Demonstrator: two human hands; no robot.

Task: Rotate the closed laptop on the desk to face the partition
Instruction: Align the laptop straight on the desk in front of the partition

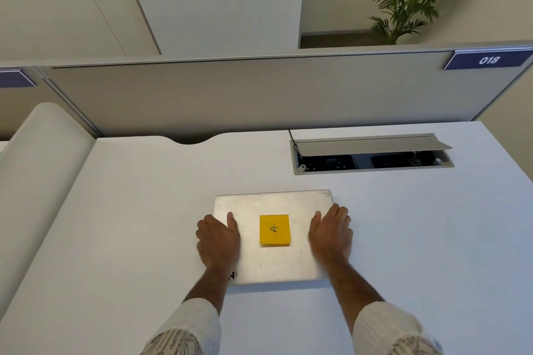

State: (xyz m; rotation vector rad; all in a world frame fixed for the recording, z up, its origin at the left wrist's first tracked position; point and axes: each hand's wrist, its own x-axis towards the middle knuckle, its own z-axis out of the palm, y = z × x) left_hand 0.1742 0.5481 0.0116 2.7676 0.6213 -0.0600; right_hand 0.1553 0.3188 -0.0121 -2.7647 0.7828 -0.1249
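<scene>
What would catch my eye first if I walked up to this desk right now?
Probably the bright yellow sticky note with a handwritten mark, stuck in the middle of the closed silver laptop at the desk's centre. The left hand and right hand lie on the lid at its side edges. Behind, the open cable tray and the grey partition with its blue 018 sign stand out.

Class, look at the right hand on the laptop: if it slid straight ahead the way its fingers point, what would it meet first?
The right hand points toward the partition. Past the laptop edge lies bare desk, then probably the open cable tray, though depth is uncertain.
</scene>
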